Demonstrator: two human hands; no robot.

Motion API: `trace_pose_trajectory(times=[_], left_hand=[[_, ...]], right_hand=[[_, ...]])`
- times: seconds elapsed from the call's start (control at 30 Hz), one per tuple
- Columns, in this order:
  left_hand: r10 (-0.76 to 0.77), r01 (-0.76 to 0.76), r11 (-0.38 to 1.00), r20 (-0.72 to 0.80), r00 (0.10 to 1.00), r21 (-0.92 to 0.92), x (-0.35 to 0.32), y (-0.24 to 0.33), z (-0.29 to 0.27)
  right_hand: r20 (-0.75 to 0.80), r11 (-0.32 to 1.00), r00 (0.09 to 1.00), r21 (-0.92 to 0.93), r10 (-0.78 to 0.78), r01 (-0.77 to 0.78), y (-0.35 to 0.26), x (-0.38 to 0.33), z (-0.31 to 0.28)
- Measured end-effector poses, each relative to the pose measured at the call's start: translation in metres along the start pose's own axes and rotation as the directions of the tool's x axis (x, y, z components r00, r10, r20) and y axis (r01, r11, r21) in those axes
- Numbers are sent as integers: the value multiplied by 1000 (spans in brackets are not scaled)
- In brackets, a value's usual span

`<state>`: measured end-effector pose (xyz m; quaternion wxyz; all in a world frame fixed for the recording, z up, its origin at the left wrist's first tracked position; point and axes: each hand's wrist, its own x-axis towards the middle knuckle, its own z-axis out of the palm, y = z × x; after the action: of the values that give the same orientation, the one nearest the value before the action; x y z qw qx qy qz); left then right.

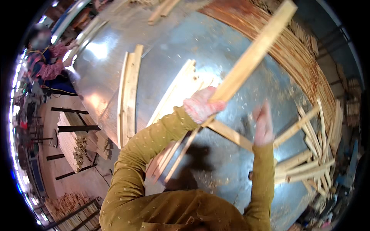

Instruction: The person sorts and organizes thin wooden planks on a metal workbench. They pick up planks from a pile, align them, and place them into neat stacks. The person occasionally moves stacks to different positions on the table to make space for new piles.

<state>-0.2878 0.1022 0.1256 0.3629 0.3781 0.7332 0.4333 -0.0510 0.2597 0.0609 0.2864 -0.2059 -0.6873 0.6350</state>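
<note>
My left hand, in a pinkish glove, is shut on a long pale wooden slat that rises up and to the right over a shiny metal table. My right hand, also gloved and blurred, hangs with fingers apart just above another slat lying flat on the table. It holds nothing. Both arms wear mustard-yellow sleeves.
Flat slats lie at the table's left, more in the middle, and a loose heap at the right. A curved band of stacked wood rims the far right. A person sits at the far left. Wood stacks stand on the floor.
</note>
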Motion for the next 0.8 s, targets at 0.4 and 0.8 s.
trace_pose_trajectory(times=[0.4,0.8], left_hand=[[158,332,857,-815,558,394,131,-103,-277],[-445,790,521,-687,574,323,-179,-229,-117]], right_hand=[[104,157,993,-983,61,93,74,-136,-62],[87,584,630,296,772,-756,83,-35,-21]])
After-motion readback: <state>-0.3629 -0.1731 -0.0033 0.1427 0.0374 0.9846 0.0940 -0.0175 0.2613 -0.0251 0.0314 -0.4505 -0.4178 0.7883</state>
